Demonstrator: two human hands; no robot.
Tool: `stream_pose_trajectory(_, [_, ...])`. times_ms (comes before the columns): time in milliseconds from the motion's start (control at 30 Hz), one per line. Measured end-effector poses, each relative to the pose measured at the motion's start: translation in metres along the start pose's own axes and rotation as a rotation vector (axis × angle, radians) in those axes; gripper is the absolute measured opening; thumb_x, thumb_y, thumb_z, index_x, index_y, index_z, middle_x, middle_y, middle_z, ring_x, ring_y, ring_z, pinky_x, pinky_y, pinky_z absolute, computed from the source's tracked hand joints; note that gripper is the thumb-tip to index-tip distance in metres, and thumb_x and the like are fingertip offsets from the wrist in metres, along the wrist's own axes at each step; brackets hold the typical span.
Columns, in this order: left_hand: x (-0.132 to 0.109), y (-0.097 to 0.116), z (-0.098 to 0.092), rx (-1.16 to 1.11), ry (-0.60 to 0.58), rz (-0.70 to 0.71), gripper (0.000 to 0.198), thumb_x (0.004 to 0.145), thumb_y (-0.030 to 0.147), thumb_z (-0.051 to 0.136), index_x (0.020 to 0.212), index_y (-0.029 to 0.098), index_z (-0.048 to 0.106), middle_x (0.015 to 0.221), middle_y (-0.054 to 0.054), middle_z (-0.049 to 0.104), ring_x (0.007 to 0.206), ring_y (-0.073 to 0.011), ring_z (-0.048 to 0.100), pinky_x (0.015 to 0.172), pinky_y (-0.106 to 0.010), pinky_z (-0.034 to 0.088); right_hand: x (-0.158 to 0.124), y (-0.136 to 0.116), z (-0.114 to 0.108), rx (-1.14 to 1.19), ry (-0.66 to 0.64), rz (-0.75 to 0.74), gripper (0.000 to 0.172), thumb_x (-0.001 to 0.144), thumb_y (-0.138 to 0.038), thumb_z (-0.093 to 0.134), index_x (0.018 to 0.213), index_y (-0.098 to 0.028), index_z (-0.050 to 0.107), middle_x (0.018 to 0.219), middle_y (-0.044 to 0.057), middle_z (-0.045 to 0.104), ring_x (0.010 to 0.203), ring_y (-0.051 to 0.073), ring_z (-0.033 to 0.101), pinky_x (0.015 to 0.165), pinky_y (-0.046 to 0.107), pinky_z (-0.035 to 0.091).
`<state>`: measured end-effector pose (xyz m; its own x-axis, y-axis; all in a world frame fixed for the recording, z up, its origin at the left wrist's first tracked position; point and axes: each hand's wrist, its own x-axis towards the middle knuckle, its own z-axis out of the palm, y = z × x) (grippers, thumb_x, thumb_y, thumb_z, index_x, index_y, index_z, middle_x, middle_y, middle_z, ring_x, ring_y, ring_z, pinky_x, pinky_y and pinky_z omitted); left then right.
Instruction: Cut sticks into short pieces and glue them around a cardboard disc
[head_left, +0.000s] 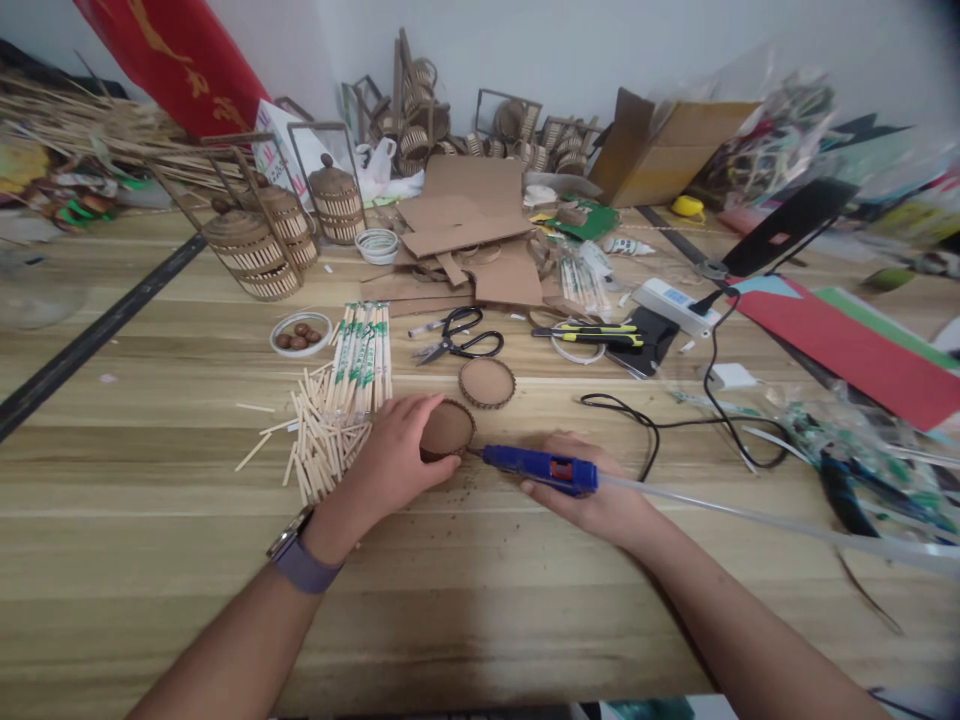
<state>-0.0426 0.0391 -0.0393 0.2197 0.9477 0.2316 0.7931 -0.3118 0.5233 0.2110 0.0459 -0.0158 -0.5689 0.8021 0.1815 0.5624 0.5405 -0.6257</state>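
My left hand [401,450] grips a round brown cardboard disc [448,430] with a raised rim, fingers on the far side and thumb on the near side. In my right hand [581,500] is a blue hot glue gun [536,468], a long clear glue stick [712,502] trailing from its back. The nozzle tip meets or nearly meets the disc's right edge. Just behind lies a second rimmed cardboard disc [487,383]. Cut wooden sticks [315,440] are heaped left of my left hand, beside wrapped chopsticks [364,350].
Black-handled scissors [469,338], a yellow-black utility knife [592,335] and a dish [301,335] of brown balls lie beyond the discs. Finished stick baskets [251,255] stand at the back left. Cardboard sheets [469,215] are piled centrally. A black cable [652,420] loops on the right.
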Motion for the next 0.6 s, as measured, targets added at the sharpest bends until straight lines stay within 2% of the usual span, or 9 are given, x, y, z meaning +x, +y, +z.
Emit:
stream_pose_trajectory(333, [0.0009,0.002,-0.0012,-0.004,-0.013,-0.015,0.061,0.072,0.027,0.071,0.129,0.017,0.052,0.127,-0.014,0.06,0.118,-0.0344,0.052,0.101,-0.053,0.043,0.0007,-0.0013,0.0003,-0.005,0.025,-0.023,0.023,0.085,-0.036,0.06,0.068,-0.021,0.055,0.063,0.002,0.06,0.063,0.018,0.057,0.066,0.033,0.046])
stream_pose_trajectory(500, [0.0005,0.0025,-0.0013,0.01,-0.006,-0.001,0.061,0.073,0.027,0.071,0.13,0.017,0.051,0.127,-0.014,0.06,0.119,-0.0344,0.052,0.1,-0.053,0.043,0.0007,0.0,0.0027,-0.04,-0.006,-0.029,0.025,0.085,-0.036,0.058,0.066,-0.021,0.054,0.061,0.001,0.058,0.061,0.018,0.055,0.067,0.033,0.045])
stream_pose_trajectory(600, [-0.0003,0.0019,-0.0008,0.022,-0.018,0.012,0.065,0.071,0.027,0.072,0.131,0.016,0.05,0.128,-0.015,0.059,0.12,-0.0349,0.052,0.101,-0.053,0.043,0.0011,0.0004,0.0056,-0.073,-0.005,0.015,0.025,0.085,-0.038,0.059,0.067,-0.021,0.056,0.063,0.002,0.059,0.063,0.019,0.056,0.067,0.034,0.044])
